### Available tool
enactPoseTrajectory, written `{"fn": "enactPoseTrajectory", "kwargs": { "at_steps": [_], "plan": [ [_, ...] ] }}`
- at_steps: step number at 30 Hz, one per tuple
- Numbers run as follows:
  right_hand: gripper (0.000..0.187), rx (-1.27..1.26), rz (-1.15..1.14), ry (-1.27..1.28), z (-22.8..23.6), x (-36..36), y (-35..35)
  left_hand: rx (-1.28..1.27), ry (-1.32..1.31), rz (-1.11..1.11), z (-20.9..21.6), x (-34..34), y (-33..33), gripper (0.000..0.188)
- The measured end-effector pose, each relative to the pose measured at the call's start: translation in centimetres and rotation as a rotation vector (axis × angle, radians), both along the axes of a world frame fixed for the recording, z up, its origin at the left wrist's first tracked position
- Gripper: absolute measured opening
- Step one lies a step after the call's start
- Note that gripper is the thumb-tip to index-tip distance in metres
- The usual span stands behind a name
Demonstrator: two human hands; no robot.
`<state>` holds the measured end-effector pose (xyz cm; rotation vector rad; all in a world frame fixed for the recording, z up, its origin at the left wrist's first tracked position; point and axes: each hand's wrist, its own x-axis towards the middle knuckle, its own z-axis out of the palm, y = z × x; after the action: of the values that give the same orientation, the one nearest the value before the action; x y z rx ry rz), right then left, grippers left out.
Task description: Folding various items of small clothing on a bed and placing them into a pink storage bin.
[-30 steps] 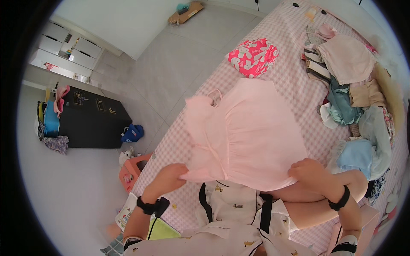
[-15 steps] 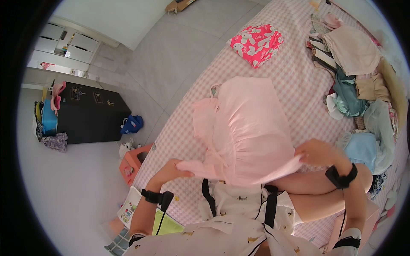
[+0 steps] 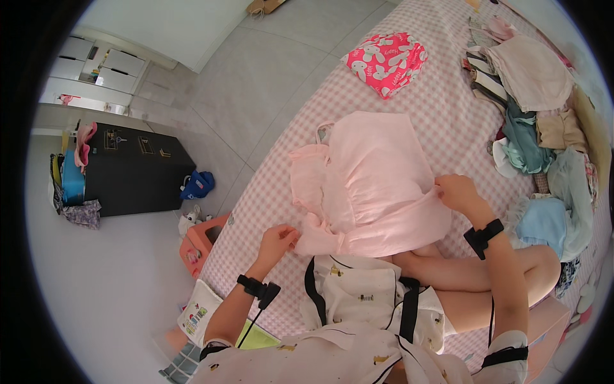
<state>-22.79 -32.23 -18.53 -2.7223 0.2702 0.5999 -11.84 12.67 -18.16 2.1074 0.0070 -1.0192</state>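
Observation:
A pale pink dress point(image 3: 384, 185) with a gathered seam lies spread on the bed in front of me, its ruffled part to the left. At its near right edge my right hand point(image 3: 455, 192) pinches the fabric between thumb and fingers. My left hand point(image 3: 279, 242) is beside the near left corner of the dress, fingers loosely curled and a little apart, with no cloth visibly gripped. The near edge of the dress reaches my lap and folded legs. Both wrists wear black straps.
A pink checked bedspread point(image 3: 268, 192) covers the bed. Beyond the dress lies a red pouch-like cloth with white rabbits point(image 3: 389, 64). Piled clothes point(image 3: 531, 128) line the right side. Off the bed's left edge stand a black cabinet point(image 3: 137, 173) and a coral-coloured box point(image 3: 203, 240).
The near edge of the dress has come down flat onto the bed. My right hand has moved farther away along its right edge. My left hand has let go and moved slightly up.

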Motion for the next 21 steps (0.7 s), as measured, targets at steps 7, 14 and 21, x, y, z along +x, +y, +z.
{"fn": "enactPoseTrajectory", "kwargs": {
  "at_steps": [7, 14, 21],
  "plan": [
    [0.027, -0.09, -0.106, -0.462, 1.4, 3.6, 0.7, 0.07, -0.975, -0.335, 1.8, 7.5, -5.5, 0.037],
    [0.065, 0.298, -0.016, -0.671, 1.3, 14.3, 3.7, -0.285, -0.775, -0.581, 1.4, 12.1, -16.0, 0.054],
    [0.042, 0.48, 0.022, -0.163, 2.6, 15.6, 1.3, 0.033, -0.166, -0.707, 3.1, 13.0, -15.9, 0.037]
  ]
}}
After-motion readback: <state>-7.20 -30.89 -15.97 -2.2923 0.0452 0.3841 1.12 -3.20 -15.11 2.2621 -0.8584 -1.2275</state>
